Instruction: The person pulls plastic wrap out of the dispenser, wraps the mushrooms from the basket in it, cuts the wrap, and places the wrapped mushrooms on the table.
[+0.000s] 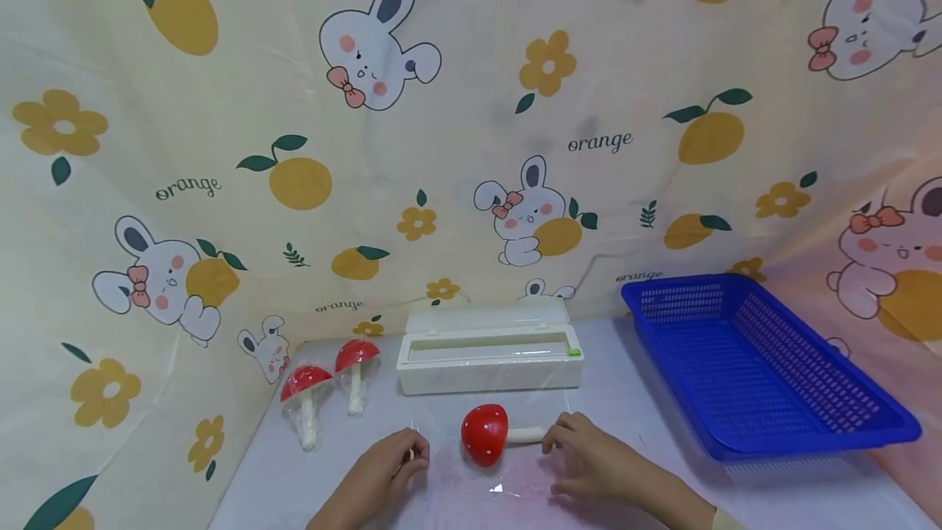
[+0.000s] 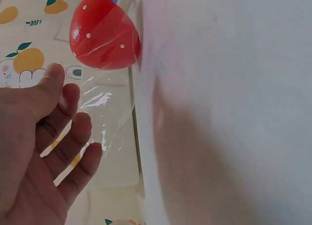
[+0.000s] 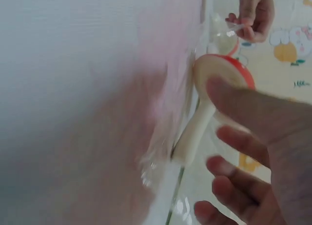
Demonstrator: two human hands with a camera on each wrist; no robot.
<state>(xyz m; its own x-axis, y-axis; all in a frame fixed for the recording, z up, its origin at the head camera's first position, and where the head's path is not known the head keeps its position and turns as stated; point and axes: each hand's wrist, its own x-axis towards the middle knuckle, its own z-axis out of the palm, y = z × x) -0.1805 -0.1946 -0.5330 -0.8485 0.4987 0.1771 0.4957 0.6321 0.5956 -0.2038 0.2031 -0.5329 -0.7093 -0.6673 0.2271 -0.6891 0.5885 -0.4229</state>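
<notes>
A red toy mushroom (image 1: 485, 435) with white dots and a pale stalk lies on its side on a sheet of clear plastic film (image 1: 496, 487). To its left, my left hand (image 1: 383, 464) pinches the film's edge between thumb and fingertips, as the right wrist view shows best. My right hand (image 1: 599, 464) is beside the end of the stalk, over the film's right side. Its fingers are loosely bent and spread apart in the right wrist view, with the thumb in front of the mushroom (image 3: 195, 130); no grip on anything shows.
Behind the mushroom stands a white film dispenser box (image 1: 489, 376) with its lid raised. Two film-wrapped red mushrooms (image 1: 305, 403) lie at the left of the white table (image 1: 268, 485). A blue plastic basket (image 1: 809, 446) stands at the right. A patterned cloth (image 1: 471, 129) hangs behind.
</notes>
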